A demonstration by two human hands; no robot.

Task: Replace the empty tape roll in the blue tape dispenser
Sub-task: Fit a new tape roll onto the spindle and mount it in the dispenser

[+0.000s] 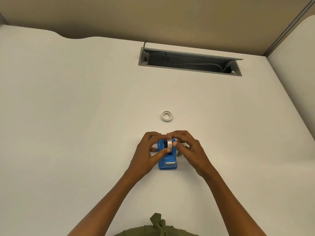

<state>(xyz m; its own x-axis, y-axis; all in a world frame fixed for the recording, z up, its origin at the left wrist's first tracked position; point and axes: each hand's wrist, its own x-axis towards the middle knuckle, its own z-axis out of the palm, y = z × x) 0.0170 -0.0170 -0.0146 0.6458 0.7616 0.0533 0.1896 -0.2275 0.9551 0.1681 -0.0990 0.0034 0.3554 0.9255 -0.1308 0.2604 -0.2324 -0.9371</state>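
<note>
The blue tape dispenser (167, 159) stands on the white worktop (85, 116), its cutter end toward the person. Over its far end, held on edge, is a roll of clear tape (169, 143) with a dark hub (165, 144) showing at its left face, probably the spindle. Both hands grasp this roll: the left hand (149, 150) pinches it from the left side with thumb and fingers, and the right hand (185, 147) pinches it from the right, fingertips on its rim.

Beyond the dispenser, well apart from it, a pale ring (166, 116) lies flat on the worktop (whether it is the spent core or a spare roll I cannot tell). Farther beyond is an open cable tray (190, 63) cut into the worktop.

The roll seems to be at the cradle, either going in or coming out. The risk here, as I judge it, is a hub seated crooked in the slots, so the roll jams, or a roll mounted backwards, leaving the tape's sticky side facing the wrong way at the cutter. A slip could also drop the hub.
</note>
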